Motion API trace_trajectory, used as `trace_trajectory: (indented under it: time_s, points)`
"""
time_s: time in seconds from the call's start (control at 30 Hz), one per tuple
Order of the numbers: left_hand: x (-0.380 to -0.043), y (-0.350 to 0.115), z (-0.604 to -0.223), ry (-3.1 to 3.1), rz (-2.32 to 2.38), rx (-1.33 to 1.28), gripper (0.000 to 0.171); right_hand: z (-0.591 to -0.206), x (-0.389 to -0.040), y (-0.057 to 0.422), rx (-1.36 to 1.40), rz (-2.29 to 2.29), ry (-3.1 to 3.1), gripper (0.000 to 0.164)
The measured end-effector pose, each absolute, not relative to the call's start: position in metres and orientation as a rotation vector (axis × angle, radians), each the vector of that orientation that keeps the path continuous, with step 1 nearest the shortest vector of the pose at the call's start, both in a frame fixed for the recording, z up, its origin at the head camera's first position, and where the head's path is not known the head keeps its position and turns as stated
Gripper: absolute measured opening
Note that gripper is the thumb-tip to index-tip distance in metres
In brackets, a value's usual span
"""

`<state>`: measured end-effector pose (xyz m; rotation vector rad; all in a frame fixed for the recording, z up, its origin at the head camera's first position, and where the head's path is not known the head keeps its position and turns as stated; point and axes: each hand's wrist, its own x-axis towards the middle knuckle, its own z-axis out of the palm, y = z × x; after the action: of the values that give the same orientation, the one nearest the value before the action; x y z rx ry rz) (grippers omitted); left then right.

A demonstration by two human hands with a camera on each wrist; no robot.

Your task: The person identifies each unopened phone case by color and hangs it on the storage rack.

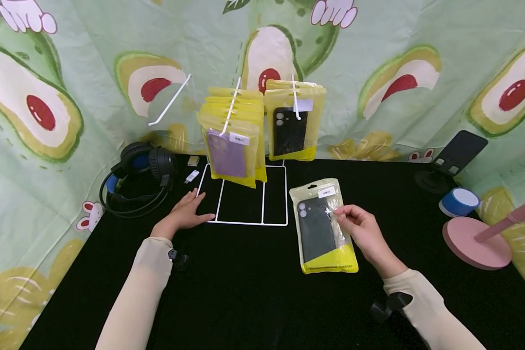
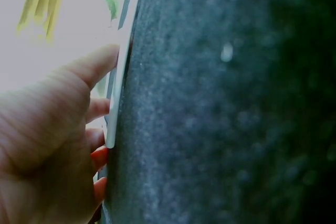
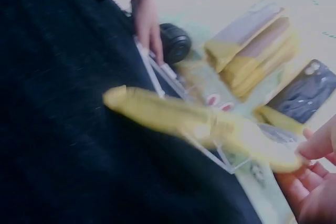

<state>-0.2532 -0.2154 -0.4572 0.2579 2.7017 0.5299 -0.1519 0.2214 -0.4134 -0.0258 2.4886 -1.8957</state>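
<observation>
My right hand (image 1: 364,231) pinches the right edge of a packaged phone case (image 1: 317,233), a dark case in a clear pouch with a yellow bottom and a white label. In the right wrist view the pouch (image 3: 157,114) appears nearly edge-on, over the black table. With fingers spread, my left hand (image 1: 183,214) rests at the front left corner of the white wire rack (image 1: 274,224); its thumb lies along the front bar. Several yellow pouches with a purple phone case (image 1: 227,158) at the front hang on the rack's middle hook. Pouches with a black phone case (image 1: 290,131) hang on the right hook.
The rack's left hook (image 1: 170,101) sticks out bare. Headphones (image 1: 142,175), a USB stick (image 1: 192,176) and a small yellowish block (image 1: 193,161) lie at the left. On the right stand a phone holder (image 1: 459,153), blue tape (image 1: 459,201) and a pink stand (image 1: 477,243).
</observation>
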Motion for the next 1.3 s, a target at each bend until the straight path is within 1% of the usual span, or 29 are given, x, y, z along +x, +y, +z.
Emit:
trace_trajectory:
  time_s: [0.13,0.27,0.4,0.6,0.73,0.87,1.0,1.3]
  points:
    - [-0.255,-0.216,-0.457,2.705,0.521,0.258,0.087,-0.399,-0.151,0.223,-0.072,-2.154,2.453,0.009]
    - [-0.254,-0.218,-0.455,2.706,0.565,0.286,0.092,-0.380,-0.151,0.222,-0.167,-2.426,2.329,0.020]
    - [-0.253,-0.219,-0.450,2.699,0.592,0.297,0.099,-0.359,-0.152,0.217,-0.249,-2.601,2.243,0.018]
    - [-0.255,-0.219,-0.453,2.710,0.535,0.277,0.089,-0.328,-0.153,0.199,-0.438,-2.747,2.168,0.014]
    - [-0.256,-0.218,-0.456,2.712,0.513,0.278,0.087,-0.316,-0.156,0.184,-0.569,-2.792,2.091,0.018]
    - [-0.255,-0.217,-0.456,2.713,0.521,0.288,0.086,-0.309,-0.160,0.172,-0.625,-2.814,2.035,0.022]
    - [-0.253,-0.216,-0.456,2.710,0.531,0.288,0.086,-0.306,-0.166,0.164,-0.619,-2.813,2.023,0.023]
    - [-0.253,-0.216,-0.458,2.712,0.522,0.290,0.087,-0.314,-0.186,0.161,-0.404,-2.824,2.010,0.029]
